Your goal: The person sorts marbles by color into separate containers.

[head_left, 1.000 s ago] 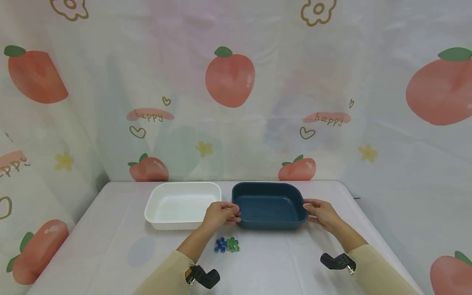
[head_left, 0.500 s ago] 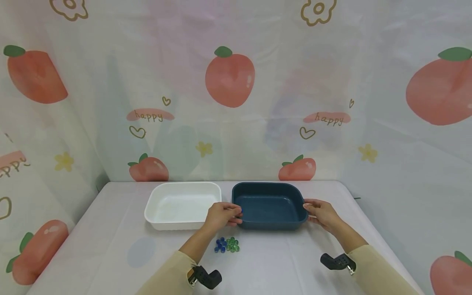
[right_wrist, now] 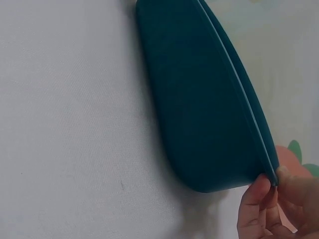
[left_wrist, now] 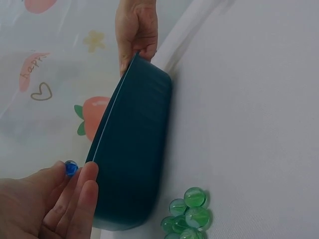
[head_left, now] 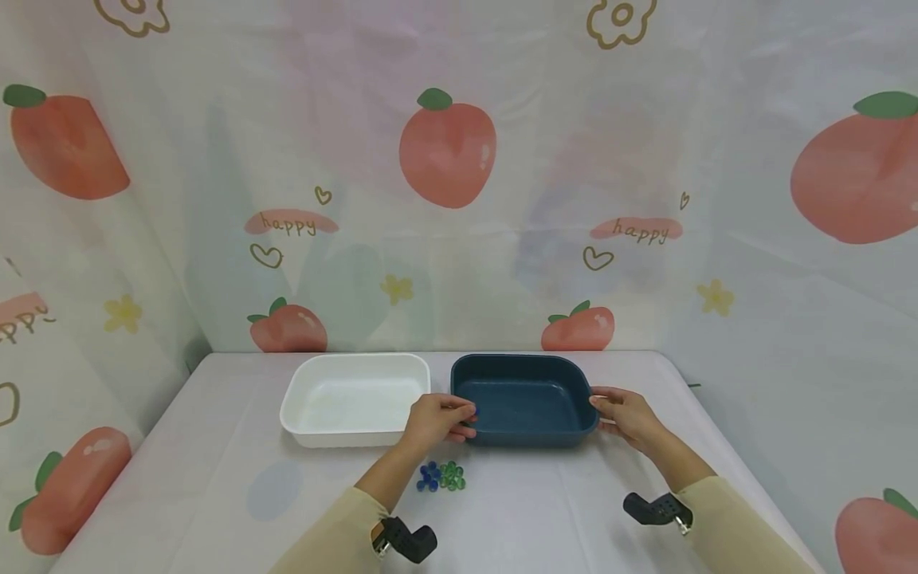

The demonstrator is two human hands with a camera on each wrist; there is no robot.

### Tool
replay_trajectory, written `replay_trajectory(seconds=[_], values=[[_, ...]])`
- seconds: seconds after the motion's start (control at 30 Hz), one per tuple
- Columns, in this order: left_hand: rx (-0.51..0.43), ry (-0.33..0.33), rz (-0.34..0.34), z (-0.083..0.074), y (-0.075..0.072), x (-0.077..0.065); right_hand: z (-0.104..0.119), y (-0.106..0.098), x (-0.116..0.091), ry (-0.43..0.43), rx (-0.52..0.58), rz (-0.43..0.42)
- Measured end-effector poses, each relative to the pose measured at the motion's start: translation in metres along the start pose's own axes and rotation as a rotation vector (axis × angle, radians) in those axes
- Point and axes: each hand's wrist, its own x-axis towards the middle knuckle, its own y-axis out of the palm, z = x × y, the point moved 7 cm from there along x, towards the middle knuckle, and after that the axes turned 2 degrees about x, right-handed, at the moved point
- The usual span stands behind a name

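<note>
My left hand point(head_left: 433, 420) pinches a blue glass marble point(left_wrist: 71, 168) between thumb and fingertips. That hand is at the left front corner of the dark blue rectangular dish point(head_left: 527, 439), with the marble near the rim. On the dish's right side, my right hand point(head_left: 625, 414) grips the rim between thumb and fingers, as the right wrist view shows. In front of the dish lie several blue marbles point(head_left: 428, 477) and, right beside them, several green marbles point(head_left: 453, 476) on the white cloth.
A white rectangular dish point(head_left: 344, 439) stands left of the dark blue one, partly behind my left hand. White cloth covers the table point(head_left: 545, 510). A printed curtain point(head_left: 459, 263) hangs behind the table and along its sides.
My left hand has shifted slightly to the right with the blue marble, over the dark blue dish's left edge. The right hand and both dishes have stayed in place.
</note>
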Motion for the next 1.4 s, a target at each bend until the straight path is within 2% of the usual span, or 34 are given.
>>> replay_trajectory(seconds=[0.97, 1.2, 1.4], values=[[0.003, 0.012, 0.004, -0.002, 0.000, -0.003, 0.003, 0.000, -0.002, -0.007, 0.015, 0.014], [-0.032, 0.011, 0.006, -0.003, -0.002, -0.011, -0.001, -0.001, -0.002, 0.001, 0.014, 0.011], [-0.059, 0.015, -0.002, 0.001, -0.010, -0.019, -0.002, -0.001, -0.002, -0.008, 0.013, 0.015]])
